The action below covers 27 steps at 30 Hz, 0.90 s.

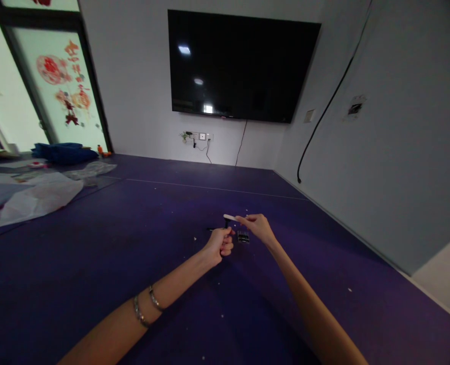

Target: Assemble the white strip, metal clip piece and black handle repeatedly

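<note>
My left hand is closed in a fist around a slim black handle, whose upper end sticks out above the fingers. Across the top of that handle lies a short white strip. My right hand pinches the strip's right end between thumb and fingertips. Whether strip and handle are joined, I cannot tell. Just beyond the left fist, on the purple floor, rests a small clear case with dark pieces in it. A thin black piece shows beside the left hand, partly hidden by it.
Purple flooring carries scattered white bits. Plastic sheeting and a dark blue cloth bundle lie at the left, near a glass door. A television hangs ahead; a black cable dangles along the right wall.
</note>
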Each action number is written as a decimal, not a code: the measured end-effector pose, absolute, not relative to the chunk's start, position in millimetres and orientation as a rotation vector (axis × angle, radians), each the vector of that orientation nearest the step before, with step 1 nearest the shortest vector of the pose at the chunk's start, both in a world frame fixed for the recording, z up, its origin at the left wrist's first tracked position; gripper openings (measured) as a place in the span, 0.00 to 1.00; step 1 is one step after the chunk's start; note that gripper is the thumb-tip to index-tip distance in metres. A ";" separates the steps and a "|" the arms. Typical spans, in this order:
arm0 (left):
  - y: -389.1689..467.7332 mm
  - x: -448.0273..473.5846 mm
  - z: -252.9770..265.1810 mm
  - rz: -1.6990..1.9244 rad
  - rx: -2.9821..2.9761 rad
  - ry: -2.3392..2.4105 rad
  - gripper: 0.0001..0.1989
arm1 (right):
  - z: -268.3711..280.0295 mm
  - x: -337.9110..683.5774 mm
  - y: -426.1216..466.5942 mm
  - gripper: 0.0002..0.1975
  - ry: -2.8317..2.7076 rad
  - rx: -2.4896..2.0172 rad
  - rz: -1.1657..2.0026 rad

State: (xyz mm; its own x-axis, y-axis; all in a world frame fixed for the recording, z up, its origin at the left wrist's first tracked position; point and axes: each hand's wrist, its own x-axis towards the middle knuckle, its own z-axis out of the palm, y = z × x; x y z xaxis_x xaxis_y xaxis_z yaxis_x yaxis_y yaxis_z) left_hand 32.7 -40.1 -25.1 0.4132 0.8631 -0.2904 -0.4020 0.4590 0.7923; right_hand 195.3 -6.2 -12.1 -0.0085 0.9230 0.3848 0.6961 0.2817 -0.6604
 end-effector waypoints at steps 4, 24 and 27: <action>-44.4 35.5 -24.7 0.893 0.739 0.793 0.10 | -10.8 200.3 -4.5 0.24 -1.712 -1.492 0.357; -45.5 37.2 -32.4 0.895 0.723 0.755 0.10 | -9.8 212.1 -7.2 0.25 -1.806 -1.416 0.529; -45.8 36.9 -32.0 0.887 0.700 0.739 0.11 | -10.3 212.4 -6.7 0.25 -1.820 -1.406 0.575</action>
State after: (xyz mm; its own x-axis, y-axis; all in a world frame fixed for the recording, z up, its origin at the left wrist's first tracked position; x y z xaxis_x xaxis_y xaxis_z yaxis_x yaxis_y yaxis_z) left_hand 36.9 -45.8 -32.0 0.4290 0.8626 -0.2682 -0.4192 0.4531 0.7868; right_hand 212.4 -6.7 -10.3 -0.1134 0.9509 0.2881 0.6130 0.2952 -0.7329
